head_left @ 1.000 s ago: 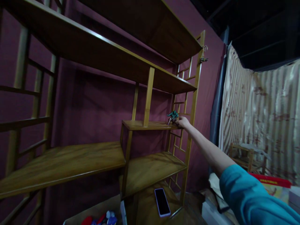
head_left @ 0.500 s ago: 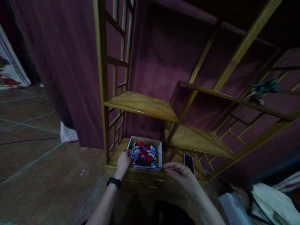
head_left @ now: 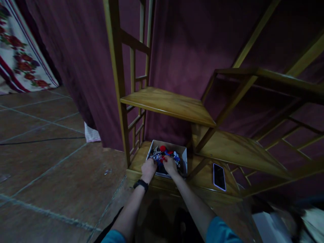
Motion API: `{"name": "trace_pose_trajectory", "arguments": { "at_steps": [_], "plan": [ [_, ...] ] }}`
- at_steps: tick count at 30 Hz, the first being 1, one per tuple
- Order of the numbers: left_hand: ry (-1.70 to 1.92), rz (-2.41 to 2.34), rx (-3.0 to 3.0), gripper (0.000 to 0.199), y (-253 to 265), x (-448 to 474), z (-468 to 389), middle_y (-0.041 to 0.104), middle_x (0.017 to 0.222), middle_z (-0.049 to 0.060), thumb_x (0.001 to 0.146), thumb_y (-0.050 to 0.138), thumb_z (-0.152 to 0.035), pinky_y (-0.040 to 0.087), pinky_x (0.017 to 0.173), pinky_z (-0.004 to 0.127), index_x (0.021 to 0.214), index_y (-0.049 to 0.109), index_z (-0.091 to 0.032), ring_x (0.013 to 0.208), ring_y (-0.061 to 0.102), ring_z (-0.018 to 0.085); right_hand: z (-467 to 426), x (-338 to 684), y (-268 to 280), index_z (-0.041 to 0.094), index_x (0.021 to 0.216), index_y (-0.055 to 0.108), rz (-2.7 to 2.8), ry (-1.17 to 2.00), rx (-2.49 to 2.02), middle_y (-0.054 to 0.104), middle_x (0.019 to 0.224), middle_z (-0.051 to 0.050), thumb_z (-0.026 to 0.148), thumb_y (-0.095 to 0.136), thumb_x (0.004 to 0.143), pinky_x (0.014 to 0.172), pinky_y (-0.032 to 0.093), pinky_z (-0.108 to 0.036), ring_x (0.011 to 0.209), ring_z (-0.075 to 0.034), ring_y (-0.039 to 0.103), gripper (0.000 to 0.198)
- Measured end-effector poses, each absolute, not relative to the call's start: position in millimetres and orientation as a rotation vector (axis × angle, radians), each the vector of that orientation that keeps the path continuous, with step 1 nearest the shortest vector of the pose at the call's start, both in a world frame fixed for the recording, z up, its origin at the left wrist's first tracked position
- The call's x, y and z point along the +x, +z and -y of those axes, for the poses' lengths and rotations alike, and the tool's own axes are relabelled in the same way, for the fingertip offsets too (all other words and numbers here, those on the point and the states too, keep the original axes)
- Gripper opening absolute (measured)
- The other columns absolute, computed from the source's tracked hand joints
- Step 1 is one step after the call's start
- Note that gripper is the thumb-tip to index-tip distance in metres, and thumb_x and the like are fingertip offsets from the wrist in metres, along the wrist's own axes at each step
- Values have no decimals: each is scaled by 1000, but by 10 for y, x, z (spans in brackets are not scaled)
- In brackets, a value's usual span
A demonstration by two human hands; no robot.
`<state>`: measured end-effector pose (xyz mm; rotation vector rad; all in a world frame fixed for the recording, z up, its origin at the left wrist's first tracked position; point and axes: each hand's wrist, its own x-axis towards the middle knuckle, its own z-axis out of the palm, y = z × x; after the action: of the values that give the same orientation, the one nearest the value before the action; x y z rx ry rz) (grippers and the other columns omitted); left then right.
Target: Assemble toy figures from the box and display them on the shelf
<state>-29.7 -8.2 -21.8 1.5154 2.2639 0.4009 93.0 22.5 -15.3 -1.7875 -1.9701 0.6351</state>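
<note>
An open white cardboard box (head_left: 184, 160) sits on the bottom shelf, full of small red, blue, black and silvery pieces (head_left: 158, 157) too small to name. At its front left, my left hand (head_left: 149, 168) reaches over the edge with curled fingers; their tips are partly hidden among the pieces. My right hand (head_left: 170, 165) is inside the box from the front, fingers drawn together beside a red piece. Whatever either hand holds cannot be made out. A dark band (head_left: 141, 185) circles my left wrist.
A phone (head_left: 219, 177) lies on the bottom shelf (head_left: 201, 175) to the right. Above the box juts a wooden shelf board (head_left: 168, 104), with an upright post (head_left: 117, 81) at the left. A purple curtain (head_left: 73, 67) hangs beside it. A pale box (head_left: 270, 226) stands at lower right.
My right hand has moved left from beside the box into it, and its fingers have closed. My left hand stays at the box's left side. The view has shifted and come closer.
</note>
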Motion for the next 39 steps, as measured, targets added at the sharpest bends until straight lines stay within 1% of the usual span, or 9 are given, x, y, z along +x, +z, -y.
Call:
{"name": "trace_pose_trajectory", "arguments": {
  "at_steps": [6, 12, 14, 17, 21, 23, 28, 34, 39],
  "plan": [
    [378, -2316, 1543, 35, -270, -329, 30, 67, 93, 18, 85, 42, -37, 48, 76, 36, 96, 65, -13, 92, 64, 28, -303, 852, -291, 24, 103, 64, 2026, 525, -1942, 66, 106, -8, 19, 46, 84, 82, 44, -27, 100, -19, 60, 26],
    [409, -2331, 1615, 29, -250, -229, 48, 67, 89, 18, 86, 40, -24, 48, 76, 37, 96, 65, -11, 91, 65, 28, -288, 808, -353, 24, 100, 63, 2004, 511, -1918, 66, 104, -9, 20, 47, 83, 77, 45, -31, 92, -21, 63, 23],
    [404, -2350, 1633, 29, -226, -189, 61, 66, 87, 18, 86, 39, -20, 49, 75, 37, 96, 65, -10, 90, 65, 28, -305, 838, -407, 25, 97, 64, 1938, 599, -1878, 68, 98, -6, 17, 47, 81, 77, 46, -31, 89, -20, 63, 24],
    [403, -2361, 1702, 30, -141, -148, 96, 65, 83, 18, 86, 37, -17, 49, 73, 37, 95, 65, -9, 88, 65, 28, -349, 929, -499, 24, 89, 64, 1742, 861, -1712, 68, 86, -2, 17, 47, 76, 71, 49, -29, 81, -18, 64, 23],
    [418, -2282, 1894, 30, 27, -67, 173, 65, 84, 16, 86, 35, -11, 49, 71, 35, 92, 65, -10, 82, 65, 25, -313, 1086, -570, 23, 90, 59, 1386, 1224, -1416, 65, 79, 0, 25, 50, 69, 55, 51, -28, 68, -17, 61, 23],
    [427, -2256, 2017, 28, 96, 6, 224, 64, 89, 16, 85, 38, -9, 48, 73, 35, 93, 64, -10, 87, 63, 25, -236, 1164, -566, 23, 89, 58, 1259, 1315, -1307, 65, 79, 1, 29, 56, 65, 53, 51, -28, 68, -17, 60, 25],
    [415, -2182, 2217, 26, 157, 199, 359, 63, 94, 16, 86, 40, -9, 45, 79, 36, 98, 62, -9, 95, 58, 25, -31, 1336, -518, 22, 85, 56, 1087, 1388, -1219, 64, 81, 1, 32, 65, 59, 55, 51, -28, 72, -17, 60, 29],
    [452, -2102, 2306, 27, 144, 274, 436, 61, 98, 17, 87, 39, -10, 43, 80, 37, 101, 62, -8, 98, 55, 26, 69, 1410, -524, 21, 89, 57, 1023, 1354, -1208, 65, 84, -1, 33, 67, 59, 57, 51, -28, 74, -17, 61, 34],
    [494, -2068, 2321, 27, 145, 265, 472, 60, 100, 17, 88, 38, -10, 41, 81, 37, 103, 60, -9, 99, 54, 26, 46, 1448, -498, 19, 88, 59, 1080, 1342, -1197, 67, 86, -3, 35, 67, 60, 56, 51, -27, 73, -17, 62, 33]
  ]
}}
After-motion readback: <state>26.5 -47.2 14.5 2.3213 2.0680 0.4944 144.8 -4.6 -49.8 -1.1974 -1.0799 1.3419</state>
